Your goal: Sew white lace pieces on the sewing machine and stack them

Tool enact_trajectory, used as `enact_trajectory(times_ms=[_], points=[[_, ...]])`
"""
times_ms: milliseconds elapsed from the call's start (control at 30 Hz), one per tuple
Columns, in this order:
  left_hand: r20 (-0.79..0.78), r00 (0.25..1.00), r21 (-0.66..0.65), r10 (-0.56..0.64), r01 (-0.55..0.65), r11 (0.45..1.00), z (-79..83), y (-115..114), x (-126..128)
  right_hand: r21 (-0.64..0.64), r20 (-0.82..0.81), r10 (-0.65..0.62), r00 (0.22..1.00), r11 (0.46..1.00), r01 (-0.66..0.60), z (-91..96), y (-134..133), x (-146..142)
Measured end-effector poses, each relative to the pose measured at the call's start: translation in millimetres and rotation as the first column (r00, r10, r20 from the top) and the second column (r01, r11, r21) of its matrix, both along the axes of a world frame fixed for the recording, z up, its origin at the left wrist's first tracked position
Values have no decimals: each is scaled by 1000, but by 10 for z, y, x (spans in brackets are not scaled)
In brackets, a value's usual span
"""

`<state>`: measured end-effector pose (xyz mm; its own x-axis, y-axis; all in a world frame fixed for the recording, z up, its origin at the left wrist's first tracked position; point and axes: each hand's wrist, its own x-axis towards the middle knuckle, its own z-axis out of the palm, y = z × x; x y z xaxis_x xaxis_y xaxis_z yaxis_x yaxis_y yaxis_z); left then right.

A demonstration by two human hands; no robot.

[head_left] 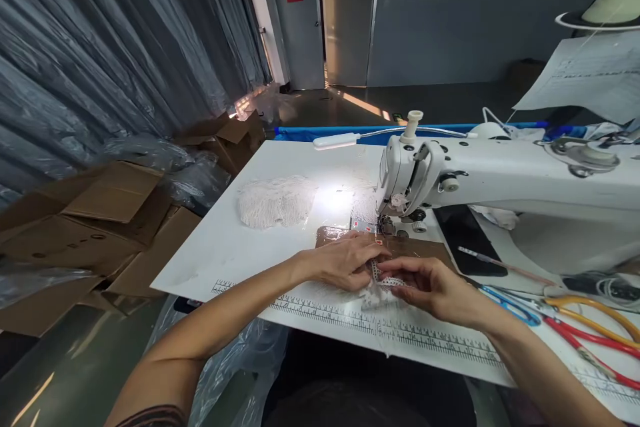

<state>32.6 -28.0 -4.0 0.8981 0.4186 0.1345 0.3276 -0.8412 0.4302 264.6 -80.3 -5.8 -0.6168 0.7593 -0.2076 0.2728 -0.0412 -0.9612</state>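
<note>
Just in front of the needle of a white sewing machine (500, 170), both hands work at a strip of white lace trim (387, 278) with small holes. My right hand (433, 287) pinches the strip between thumb and fingers. My left hand (347, 260) lies over the brown plate (430, 252) by the presser foot (386, 224), its fingers curled and closed on the other end of the trim. Part of the strip is hidden under the fingers. Behind the left hand, a bundle of white lace (275, 202) rests on the table.
At right lie a dark phone (467, 240), blue-handled scissors (513, 307), orange-handled scissors (597, 314) and a red-handled tool (590, 347). A lamp (336, 140) lights the white table (200, 260), which has a printed ruler along its front edge. Cardboard boxes (100, 214) stand at left.
</note>
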Motion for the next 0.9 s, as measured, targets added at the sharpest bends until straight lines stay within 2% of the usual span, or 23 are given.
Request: enact_trajectory(times_ms=[67, 133, 167, 233, 300, 400, 467, 533, 633, 733, 833, 900], points=[[-31, 999, 77, -8, 11, 997, -21, 24, -15, 91, 74, -8, 997, 996, 1, 18, -10, 54], [-50, 999, 145, 20, -13, 989, -31, 68, -62, 232, 196, -69, 978, 972, 22, -12, 17, 119], [-52, 998, 162, 44, -35, 986, -32, 94, -93, 332, 258, -126, 958, 943, 35, -41, 45, 148], [-35, 996, 134, 85, -79, 988, -38, 143, -160, 529, 347, -248, 905, 848, 29, -104, 126, 186], [4, 993, 15, 116, -116, 993, -51, 181, -218, 637, 402, -326, 856, 771, -6, -144, 218, 194], [64, 974, -208, 216, -199, 958, -95, 209, -283, 648, 492, -398, 774, 761, -21, -131, 333, 164], [93, 945, -246, 313, -283, 927, -136, 211, -316, 646, 528, -456, 716, 763, 9, -98, 384, 139], [141, 907, -157, 398, -376, 913, -182, 207, -338, 643, 543, -493, 680, 764, 41, -73, 416, 128], [237, 871, 98, 430, -461, 882, -246, 193, -332, 636, 531, -506, 679, 768, 75, -66, 431, 146], [274, 906, 244, 322, -389, 888, -285, 153, -271, 630, 492, -483, 725, 772, 87, -75, 407, 196], [214, 959, 255, 183, -236, 938, -297, 89, -196, 593, 450, -465, 762, 794, 134, -78, 366, 236], [158, 980, 251, 123, -160, 955, -291, 49, -164, 491, 403, -452, 796, 841, 228, -75, 341, 221]])
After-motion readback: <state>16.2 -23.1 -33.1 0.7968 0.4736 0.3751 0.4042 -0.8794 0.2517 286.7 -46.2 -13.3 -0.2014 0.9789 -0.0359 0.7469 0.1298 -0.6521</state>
